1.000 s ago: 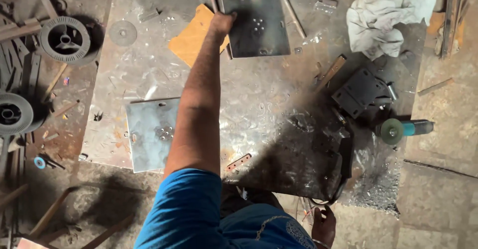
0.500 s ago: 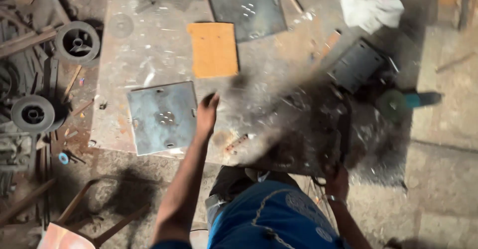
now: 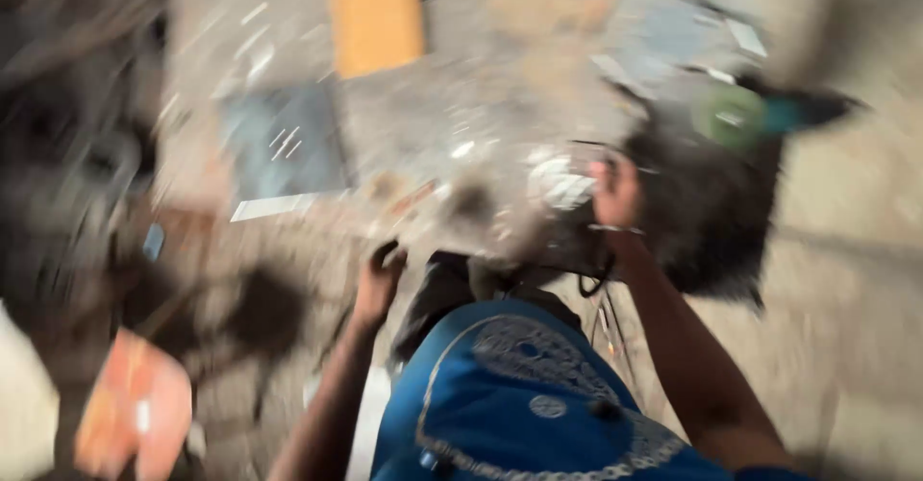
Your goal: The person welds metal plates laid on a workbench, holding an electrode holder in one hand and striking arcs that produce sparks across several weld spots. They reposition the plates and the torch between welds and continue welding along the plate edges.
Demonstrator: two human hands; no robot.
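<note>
The view is heavily blurred by motion. My left hand (image 3: 379,285) is low by the near edge of the metal work sheet (image 3: 481,106), fingers curled, and what it holds cannot be made out. My right hand (image 3: 615,193) is raised over that edge, next to a dark burnt patch (image 3: 711,212) and a thin black cable (image 3: 591,284). A square grey metal plate (image 3: 284,145) lies beyond my left hand. An orange board (image 3: 375,15) lies farther back on the sheet.
A grinder with a green disc (image 3: 731,116) lies at the right of the sheet. An orange object (image 3: 135,409) sits on the floor at lower left. Dark round shapes (image 3: 87,169) blur together at the left. My blue clothing (image 3: 519,394) fills the bottom.
My left arm has pulled back from the far plate, past the grey plate, to the sheet's near edge. My right hand has risen to the edge. The camera has swung closer and blurred.
</note>
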